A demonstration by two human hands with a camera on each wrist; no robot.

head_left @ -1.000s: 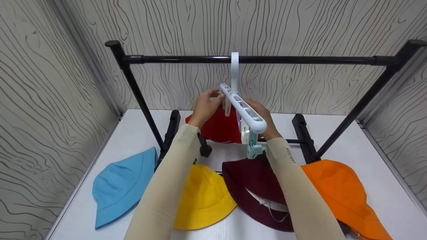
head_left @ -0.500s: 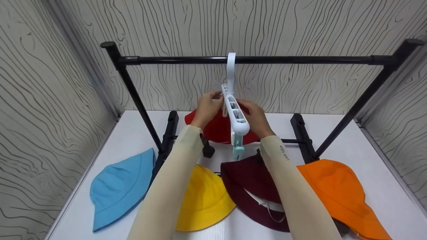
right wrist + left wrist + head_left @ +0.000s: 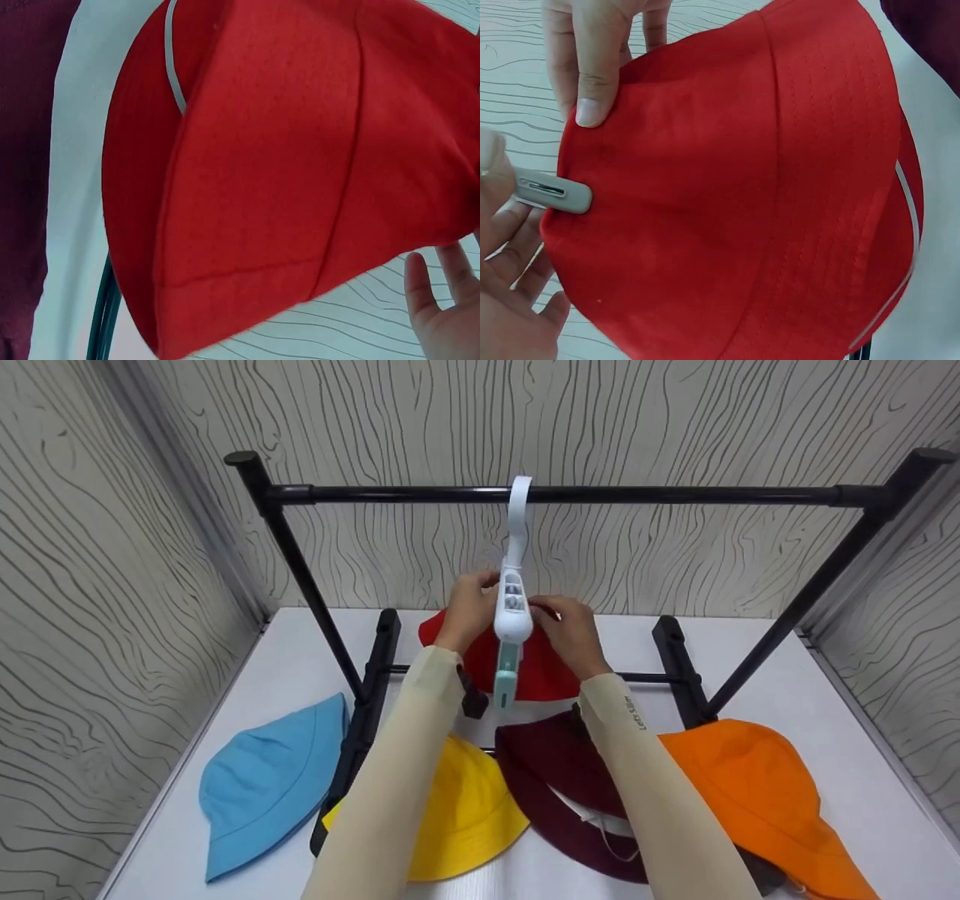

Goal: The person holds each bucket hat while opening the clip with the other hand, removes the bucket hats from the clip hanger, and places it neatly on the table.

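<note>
In the head view my left hand [image 3: 469, 611] and right hand [image 3: 574, 634] work on either side of a white hanger [image 3: 513, 619] with clips along it. A red bucket hat [image 3: 727, 150] hangs below my hands, its brim toward me. In the left wrist view my right hand pinches the top of the crown, thumb in front. My left hand [image 3: 510, 262] holds the far end of a grey clip [image 3: 555, 193], whose tip overlaps the crown's edge. A mint-green clip [image 3: 506, 686] hangs at the hanger's near end. The hanger hides part of the fingers in the head view.
The hanger's hook sits over the rail of a black rack [image 3: 675, 495]. Four hats would lie nearest me: blue [image 3: 274, 784], yellow [image 3: 472, 817], maroon [image 3: 559, 795] and orange [image 3: 757, 795], on the white table [image 3: 292, 660]. A patterned wall [image 3: 637, 420] stands behind.
The hanger has turned to point nearly end-on toward me, its near end swinging left. The right hand has moved slightly left and down, and the red hat shows more to the right.
</note>
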